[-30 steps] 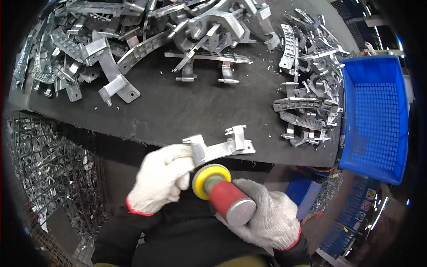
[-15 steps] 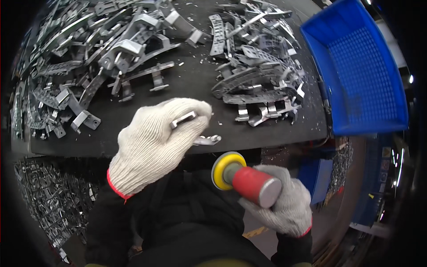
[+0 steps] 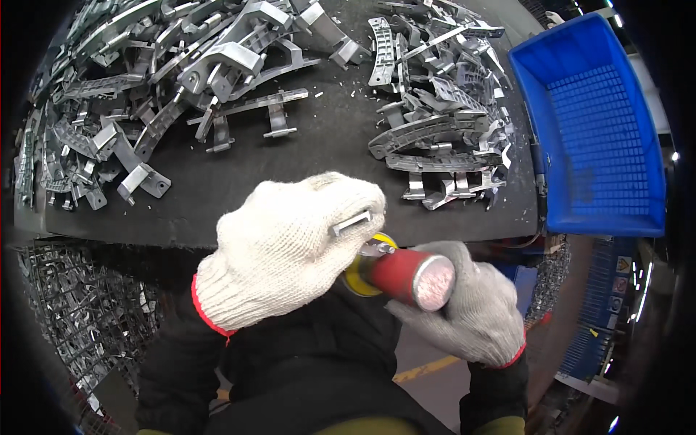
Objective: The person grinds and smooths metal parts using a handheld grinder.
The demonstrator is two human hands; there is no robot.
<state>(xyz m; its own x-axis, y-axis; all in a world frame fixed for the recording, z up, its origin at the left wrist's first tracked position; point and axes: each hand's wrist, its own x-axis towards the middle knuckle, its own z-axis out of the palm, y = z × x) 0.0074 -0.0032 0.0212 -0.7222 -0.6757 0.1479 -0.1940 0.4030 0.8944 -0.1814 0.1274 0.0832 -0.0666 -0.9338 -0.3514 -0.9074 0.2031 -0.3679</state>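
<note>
My left hand [image 3: 286, 250], in a white knit glove with a red cuff, is closed around a small silver metal bracket [image 3: 352, 223]. One end of that piece shows between the fingers, and another end sticks out below the fist, over the tool. My right hand [image 3: 478, 308], in a greyish knit glove, wraps around a red handheld disc sander [image 3: 397, 277]. Its round yellow pad [image 3: 355, 281] lies close under the left fist, partly covered by the bracket end. Whether pad and metal touch I cannot tell.
Silver metal castings [image 3: 210, 65] lie heaped on the dark table [image 3: 312, 148] at the left. A second pile [image 3: 438, 130] is at the right. A blue plastic crate [image 3: 602, 138] stands beyond the table's right edge. More metal parts [image 3: 87, 319] fill a wire container at lower left.
My left hand has moved right and slightly down with the bracket, meeting the sander. The sander has shifted a little upward and right, and its pad is now partly hidden.
</note>
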